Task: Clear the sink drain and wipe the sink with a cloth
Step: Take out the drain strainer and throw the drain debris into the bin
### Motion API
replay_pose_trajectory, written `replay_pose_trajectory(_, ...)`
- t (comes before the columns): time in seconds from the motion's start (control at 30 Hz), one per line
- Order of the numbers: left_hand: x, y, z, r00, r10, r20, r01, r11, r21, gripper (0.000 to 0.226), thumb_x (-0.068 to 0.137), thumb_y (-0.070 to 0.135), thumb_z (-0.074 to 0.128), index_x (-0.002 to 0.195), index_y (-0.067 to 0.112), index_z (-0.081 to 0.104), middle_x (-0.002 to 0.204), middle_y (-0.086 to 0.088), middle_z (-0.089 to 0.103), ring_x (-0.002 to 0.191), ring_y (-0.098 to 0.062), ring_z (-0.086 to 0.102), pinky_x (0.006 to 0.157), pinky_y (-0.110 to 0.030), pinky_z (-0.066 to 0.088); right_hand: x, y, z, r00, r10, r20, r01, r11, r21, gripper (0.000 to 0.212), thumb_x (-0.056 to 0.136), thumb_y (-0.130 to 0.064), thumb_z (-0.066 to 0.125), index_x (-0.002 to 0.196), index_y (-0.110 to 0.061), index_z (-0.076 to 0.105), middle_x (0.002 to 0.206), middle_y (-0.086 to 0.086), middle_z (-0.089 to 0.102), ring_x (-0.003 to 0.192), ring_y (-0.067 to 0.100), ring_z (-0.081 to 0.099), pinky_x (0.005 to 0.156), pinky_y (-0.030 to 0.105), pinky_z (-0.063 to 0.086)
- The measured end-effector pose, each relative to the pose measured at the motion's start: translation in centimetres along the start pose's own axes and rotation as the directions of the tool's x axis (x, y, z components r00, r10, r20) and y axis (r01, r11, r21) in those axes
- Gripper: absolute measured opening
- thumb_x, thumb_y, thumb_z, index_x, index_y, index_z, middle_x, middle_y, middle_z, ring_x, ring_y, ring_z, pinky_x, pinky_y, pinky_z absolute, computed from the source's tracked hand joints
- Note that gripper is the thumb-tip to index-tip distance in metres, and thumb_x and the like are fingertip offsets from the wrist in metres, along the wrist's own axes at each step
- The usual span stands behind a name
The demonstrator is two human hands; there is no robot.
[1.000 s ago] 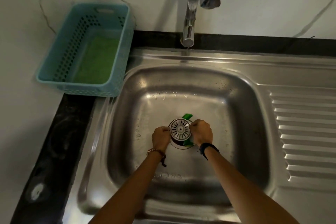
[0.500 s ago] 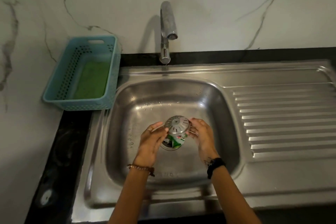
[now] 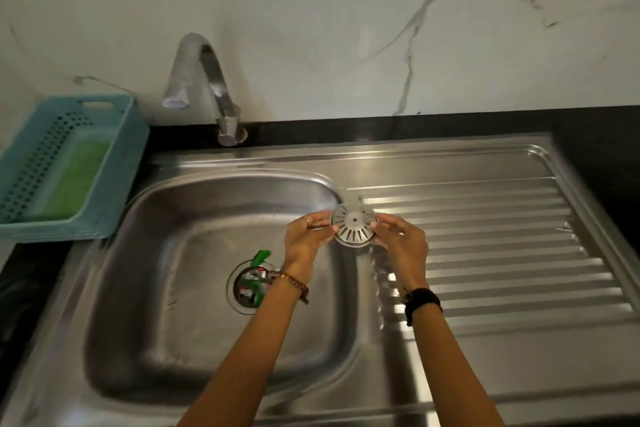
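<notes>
Two hands hold the drain strainer [image 3: 354,230] between them: we note the left hand [image 3: 306,240] pinching its left rim with the fingertips and the right hand [image 3: 401,243] pinching its right rim likewise. We record the strainer as a round, domed metal piece with radial slots and a small centre hole, its slotted face tilted toward the camera. It sits over the boundary where the sink basin [image 3: 180,295] meets the ribbed drainboard [image 3: 502,253]; whether it touches the steel we cannot tell.

Below and to the left of the grip, in the basin floor, the drain opening [image 3: 249,286] stands uncovered. We observe debris [image 3: 258,270] lodged in it: green scraps, one poking out over the rim, with white and red bits. The left wrist, wearing a beaded bracelet [image 3: 294,284], overlaps the opening's right edge. The right wrist carries a black band [image 3: 422,302].

Surface is stainless steel, set in a black counter [image 3: 433,121] against a white marbled wall [image 3: 346,28]. Lighting is dim.

Up and left of the grip stands a curved tap [image 3: 207,80]. Further left, a teal perforated basket [image 3: 72,170] holds a green cloth [image 3: 76,180].
</notes>
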State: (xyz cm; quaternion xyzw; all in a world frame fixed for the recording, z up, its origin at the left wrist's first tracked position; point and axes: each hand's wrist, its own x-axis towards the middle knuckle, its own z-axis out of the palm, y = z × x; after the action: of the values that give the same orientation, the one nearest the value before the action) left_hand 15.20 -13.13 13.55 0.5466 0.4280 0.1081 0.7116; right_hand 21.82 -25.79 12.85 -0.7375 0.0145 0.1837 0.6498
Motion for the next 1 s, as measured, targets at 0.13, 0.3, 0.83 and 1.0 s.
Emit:
replay_pose_trajectory(0.13,2.0,0.1,5.3,0.999,0.033,-0.029,-0.031,0.997,0.072,0.034,0.075,-0.01,0.067,0.108,-0.01,0.061,0.113,-0.028,0.064,0.1,-0.034,0.062,0.093,-0.041,0.051,4.2,-0.4,-3.0,0.997,-0.063,-0.048,0.054,0.985,-0.163,0.024,0.082,-0.005,0.066,0.107,-0.003,0.068,0.101,0.011,0.071,0.089,0.02,0.066,0.081,0.03,0.055)
replay_pose_trajectory(0.3,3.7,0.1,7.7,0.994,0.059,-0.09,-0.051,0.995,0.089,0.029,0.074,-0.007,0.069,0.103,-0.008,0.064,0.108,-0.024,0.067,0.098,-0.034,0.065,0.091,-0.044,0.052,7.1,-0.4,-3.6,0.994,-0.109,-0.031,0.097,0.963,-0.252,0.024,0.084,-0.005,0.065,0.108,-0.003,0.067,0.103,0.012,0.071,0.091,0.021,0.066,0.077,0.02,0.054)
replay_pose_trajectory(0.83,1.4,-3.4,1.0,0.976,0.107,-0.189,-0.055,0.963,0.263,0.008,0.083,0.01,0.064,0.088,0.004,0.068,0.084,-0.012,0.068,0.069,-0.012,0.061,0.06,-0.016,0.054,1.8,-2.0,1.5,0.939,-0.324,0.116,0.344,0.902,-0.26,0.009,0.09,-0.016,0.058,0.097,-0.014,0.063,0.101,-0.001,0.059,0.09,0.018,0.062,0.074,0.032,0.058)
replay_pose_trajectory(1.0,1.9,-7.2,-8.7,0.932,-0.03,-0.362,0.163,0.926,0.342,0.004,0.078,0.005,0.067,0.078,0.008,0.07,0.075,-0.01,0.067,0.06,-0.008,0.061,0.07,-0.031,0.051,-2.4,1.7,8.6,0.917,-0.06,0.394,0.205,0.919,-0.336,0.012,0.09,-0.01,0.056,0.097,-0.008,0.066,0.096,0.012,0.069,0.087,0.025,0.066,0.078,0.042,0.058)
